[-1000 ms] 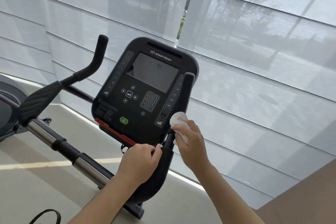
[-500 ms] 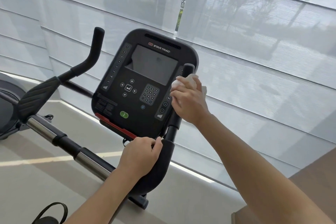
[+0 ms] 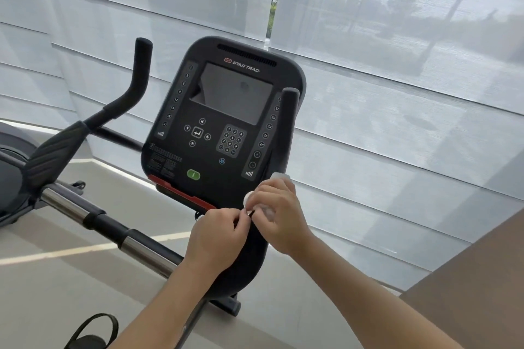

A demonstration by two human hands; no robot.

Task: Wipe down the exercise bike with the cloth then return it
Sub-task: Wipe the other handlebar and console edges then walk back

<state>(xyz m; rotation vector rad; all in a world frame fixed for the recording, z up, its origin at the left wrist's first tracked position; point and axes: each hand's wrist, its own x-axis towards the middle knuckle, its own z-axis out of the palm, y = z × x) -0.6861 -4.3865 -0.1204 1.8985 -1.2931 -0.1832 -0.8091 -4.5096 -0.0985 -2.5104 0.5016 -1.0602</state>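
The exercise bike's black console [image 3: 224, 125] faces me, with a dark screen, a keypad and a green button. Its right handlebar post [image 3: 286, 125] rises beside the console; the left handlebar [image 3: 136, 88] curves up further left. My right hand [image 3: 276, 215] grips a white cloth [image 3: 279, 177] wrapped round the lower part of the right post. Only small parts of the cloth show above and beside my fingers. My left hand [image 3: 217, 238] grips the padded base of the same handlebar, just below the console, close against my right hand.
Grey window blinds [image 3: 397, 93] fill the wall behind the bike. A chrome and black bar [image 3: 113, 229] runs diagonally at the lower left, above a pale floor. A black strap loop [image 3: 93, 329] lies at the bottom left. A brown surface [image 3: 482, 292] sits at the lower right.
My right hand slid the cloth up the right post, then back down to its lower part beside my left hand. My left hand kept its grip on the handlebar base.
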